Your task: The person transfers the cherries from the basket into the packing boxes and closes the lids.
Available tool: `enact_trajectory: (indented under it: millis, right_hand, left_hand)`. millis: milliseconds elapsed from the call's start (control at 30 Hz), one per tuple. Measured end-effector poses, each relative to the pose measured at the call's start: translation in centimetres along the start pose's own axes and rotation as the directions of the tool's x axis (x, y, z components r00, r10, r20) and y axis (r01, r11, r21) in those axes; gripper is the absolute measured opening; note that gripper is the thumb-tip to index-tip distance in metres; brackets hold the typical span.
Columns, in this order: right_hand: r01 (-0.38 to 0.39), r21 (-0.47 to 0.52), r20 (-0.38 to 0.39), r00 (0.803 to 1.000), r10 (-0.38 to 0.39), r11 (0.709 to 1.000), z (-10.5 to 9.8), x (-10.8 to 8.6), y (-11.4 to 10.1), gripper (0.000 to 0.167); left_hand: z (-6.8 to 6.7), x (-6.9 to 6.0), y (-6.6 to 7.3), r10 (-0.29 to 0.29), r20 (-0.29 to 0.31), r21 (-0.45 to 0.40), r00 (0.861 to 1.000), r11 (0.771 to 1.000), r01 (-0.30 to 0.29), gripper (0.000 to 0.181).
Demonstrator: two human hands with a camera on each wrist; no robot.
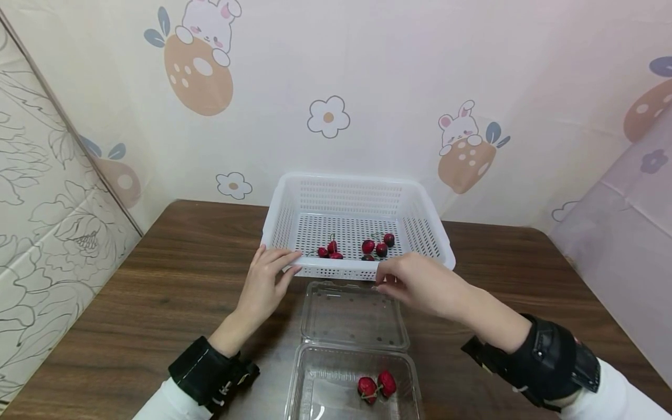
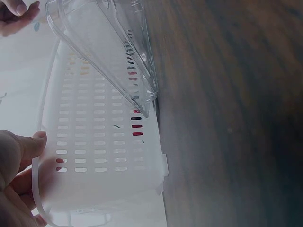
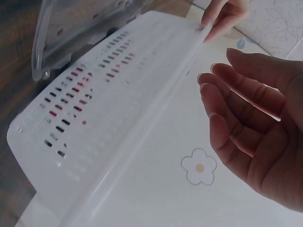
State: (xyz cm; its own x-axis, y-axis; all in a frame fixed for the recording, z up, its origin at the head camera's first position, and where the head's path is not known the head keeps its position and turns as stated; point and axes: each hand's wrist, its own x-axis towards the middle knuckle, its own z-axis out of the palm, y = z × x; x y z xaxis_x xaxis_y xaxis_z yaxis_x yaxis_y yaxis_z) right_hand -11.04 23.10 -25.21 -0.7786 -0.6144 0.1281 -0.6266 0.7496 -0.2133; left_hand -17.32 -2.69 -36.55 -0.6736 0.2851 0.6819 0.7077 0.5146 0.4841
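Note:
A white perforated basket [image 1: 349, 219] stands at the table's back, holding several dark red cherries [image 1: 381, 249] in two loose groups. My left hand [image 1: 265, 286] grips its front left rim, thumb outside and fingers over the edge, as the left wrist view also shows. Over the basket's front right rim hovers my right hand [image 1: 420, 286], fingers loosely curled; in the right wrist view nothing shows between them, and they are apart from the rim. A clear plastic clamshell box [image 1: 301, 379] lies unfolded in front, its lid [image 1: 354, 315] towards the basket. Two red fruits [image 1: 367, 389] with green stems sit inside it.
The brown wooden table [image 1: 173, 280] reaches back to a wall covering [image 1: 388, 116] printed with rabbits and flowers. At the left hangs a panel [image 1: 63, 221] with line-drawn flowers, and a pale sheet [image 1: 625, 227] covers the right side.

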Motion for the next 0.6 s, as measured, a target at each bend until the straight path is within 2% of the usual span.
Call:
enact_trajectory:
  millis: [267, 600]
  right_hand:
    - [-0.024, -0.070, -0.010, 1.000, 0.024, 0.997, -0.3, 0.8, 1.1, 0.008]
    - [-0.088, -0.073, -0.026, 0.996, 0.087, 0.993, -0.2, 1.9, 3.0, 0.008]
  left_hand:
    - [-0.1, 0.0, 0.0, 0.002, -0.003, -0.002, 1.000, 1.000, -0.002, 0.028]
    - [-0.1, 0.0, 0.1, 0.002, 0.002, 0.001, 1.000, 1.000, -0.002, 0.028]
